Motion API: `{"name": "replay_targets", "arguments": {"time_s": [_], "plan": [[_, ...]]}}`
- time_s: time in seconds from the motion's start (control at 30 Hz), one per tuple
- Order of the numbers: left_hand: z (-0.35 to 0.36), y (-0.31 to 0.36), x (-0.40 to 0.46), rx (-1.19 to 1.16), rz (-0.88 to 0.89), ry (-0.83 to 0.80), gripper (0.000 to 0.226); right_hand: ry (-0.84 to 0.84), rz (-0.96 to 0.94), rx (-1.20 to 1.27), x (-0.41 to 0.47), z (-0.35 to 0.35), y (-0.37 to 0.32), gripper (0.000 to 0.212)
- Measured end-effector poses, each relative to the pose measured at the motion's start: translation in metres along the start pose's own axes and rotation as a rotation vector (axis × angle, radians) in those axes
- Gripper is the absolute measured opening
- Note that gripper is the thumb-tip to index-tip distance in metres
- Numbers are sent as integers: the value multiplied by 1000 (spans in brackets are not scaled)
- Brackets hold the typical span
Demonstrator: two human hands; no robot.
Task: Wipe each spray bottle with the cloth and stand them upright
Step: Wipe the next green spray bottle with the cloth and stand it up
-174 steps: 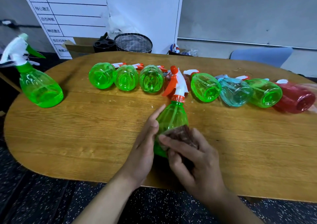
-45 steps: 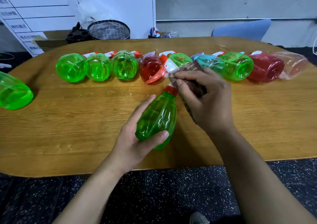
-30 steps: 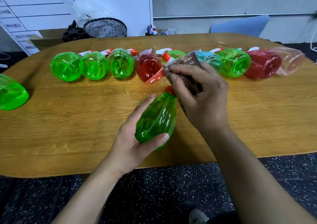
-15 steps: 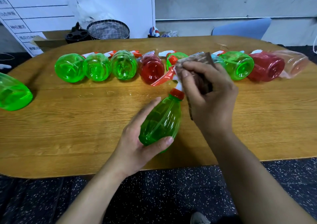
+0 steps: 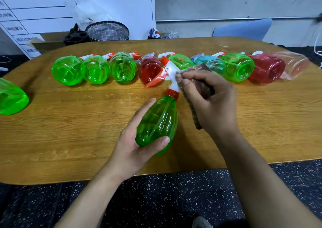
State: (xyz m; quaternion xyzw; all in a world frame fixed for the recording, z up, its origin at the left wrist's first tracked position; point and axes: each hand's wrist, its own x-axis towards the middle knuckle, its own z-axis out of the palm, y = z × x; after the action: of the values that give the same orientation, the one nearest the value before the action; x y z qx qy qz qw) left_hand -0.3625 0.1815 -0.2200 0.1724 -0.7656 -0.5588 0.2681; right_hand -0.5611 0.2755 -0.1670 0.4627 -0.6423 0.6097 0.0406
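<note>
Green spray bottle [image 5: 157, 121] lies tilted over the near part of the wooden table [image 5: 73, 130], its base gripped by the left hand [image 5: 134, 145] with thumb and fingers curled round it; no label or brand shows on it. Right hand [image 5: 214, 104] pinches a brown cloth [image 5: 196, 88] against the white trigger head [image 5: 171, 76]. Behind, a whiteboard [image 5: 29, 18] carries writing too blurred to read.
</note>
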Motion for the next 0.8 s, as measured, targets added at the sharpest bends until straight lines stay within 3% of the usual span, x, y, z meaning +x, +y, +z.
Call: {"name": "replay_targets", "arguments": {"time_s": [0.17, 0.3, 0.4, 0.53, 0.63, 0.8], "plan": [[0, -2, 0, -73, -24, 29, 85, -225, -66, 26, 0, -2, 1, 13], [0, -1, 0, -85, -37, 30, 87, -66, -48, -64, -1, 2, 4, 13], [-1, -3, 0, -75, -44, 36, 88, -149, -79, -44, -3, 3, 3, 13], [-1, -4, 0, -48, -46, 21, 91, -84, -51, -79, 1, -2, -1, 13], [0, -3, -1, -3, -21, 20, 90, -208, -141, -170, 2, -1, -5, 14], [1, -1, -1, 73, 20, 18, 89, 21, -90, -182, 1, 11, -12, 15]]}}
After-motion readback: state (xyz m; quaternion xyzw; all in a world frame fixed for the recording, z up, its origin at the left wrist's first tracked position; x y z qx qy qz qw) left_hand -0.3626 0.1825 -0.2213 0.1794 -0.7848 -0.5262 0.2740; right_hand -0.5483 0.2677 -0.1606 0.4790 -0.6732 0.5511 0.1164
